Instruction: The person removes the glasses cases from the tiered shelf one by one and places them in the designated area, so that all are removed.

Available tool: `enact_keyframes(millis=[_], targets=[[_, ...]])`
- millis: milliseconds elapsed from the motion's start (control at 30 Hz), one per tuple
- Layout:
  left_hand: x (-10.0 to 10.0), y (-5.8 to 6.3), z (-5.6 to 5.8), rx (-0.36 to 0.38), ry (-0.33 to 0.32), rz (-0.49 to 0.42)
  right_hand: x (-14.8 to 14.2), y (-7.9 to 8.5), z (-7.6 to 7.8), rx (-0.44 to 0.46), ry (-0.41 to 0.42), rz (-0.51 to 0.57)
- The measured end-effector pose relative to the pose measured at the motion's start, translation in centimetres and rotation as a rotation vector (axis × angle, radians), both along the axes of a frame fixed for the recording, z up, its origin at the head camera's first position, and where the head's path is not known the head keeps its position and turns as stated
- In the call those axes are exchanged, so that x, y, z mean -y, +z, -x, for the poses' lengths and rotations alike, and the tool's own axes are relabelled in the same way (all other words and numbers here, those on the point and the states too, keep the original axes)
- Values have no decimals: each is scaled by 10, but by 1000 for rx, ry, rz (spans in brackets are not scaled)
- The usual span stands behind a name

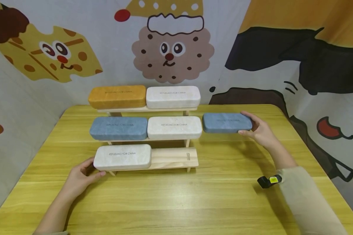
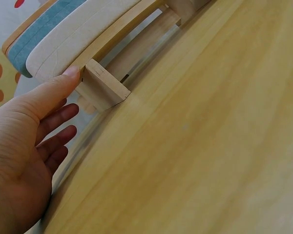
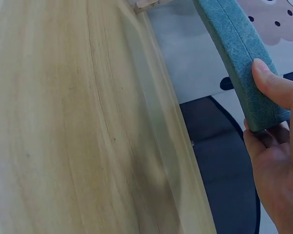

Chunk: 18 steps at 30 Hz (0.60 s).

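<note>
In the head view, my right hand (image 1: 260, 130) grips the right end of a blue glasses case (image 1: 227, 123). It is held level above the table, right of a three-tier wooden rack (image 1: 175, 159). The right wrist view shows the thumb (image 3: 266, 73) on the case's side and fingers under its end. My left hand (image 1: 79, 178) is at the left end of a white glasses case (image 1: 122, 157) on the bottom tier. In the left wrist view its thumb tip rests at the shelf's edge, and the other fingers (image 2: 58, 117) lie loosely below, apart from the case.
On the middle tier are another blue case (image 1: 119, 128) and a white case (image 1: 175, 127). An orange case (image 1: 117, 97) and a white case (image 1: 173, 97) sit on the top tier. Behind the wooden table (image 1: 170, 202) hangs a cartoon-printed cloth (image 1: 111, 39).
</note>
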<state>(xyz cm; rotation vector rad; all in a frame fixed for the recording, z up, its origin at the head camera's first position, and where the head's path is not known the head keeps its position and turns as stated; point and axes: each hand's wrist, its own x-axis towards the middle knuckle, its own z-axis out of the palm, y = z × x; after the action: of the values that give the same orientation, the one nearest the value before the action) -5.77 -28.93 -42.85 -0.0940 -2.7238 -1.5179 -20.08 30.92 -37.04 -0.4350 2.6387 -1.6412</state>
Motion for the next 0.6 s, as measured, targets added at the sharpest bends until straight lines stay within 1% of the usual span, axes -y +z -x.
enact_keyframes(millis=[67,200,400,467,600], targets=[[0,0,0,1,-4,-7,2,0,3,21,-8,8],[0,0,0,-6,-6,-6,4,-4,9,33,-6,6],[0,-2,0,-13,-2,-1,4,-14,16,24,21,33],[0,-2,0,-14,-2,0,3,-18,18,35,19,36],[0,-1,0,-11,-2,2,3,-23,21,48,20,5]])
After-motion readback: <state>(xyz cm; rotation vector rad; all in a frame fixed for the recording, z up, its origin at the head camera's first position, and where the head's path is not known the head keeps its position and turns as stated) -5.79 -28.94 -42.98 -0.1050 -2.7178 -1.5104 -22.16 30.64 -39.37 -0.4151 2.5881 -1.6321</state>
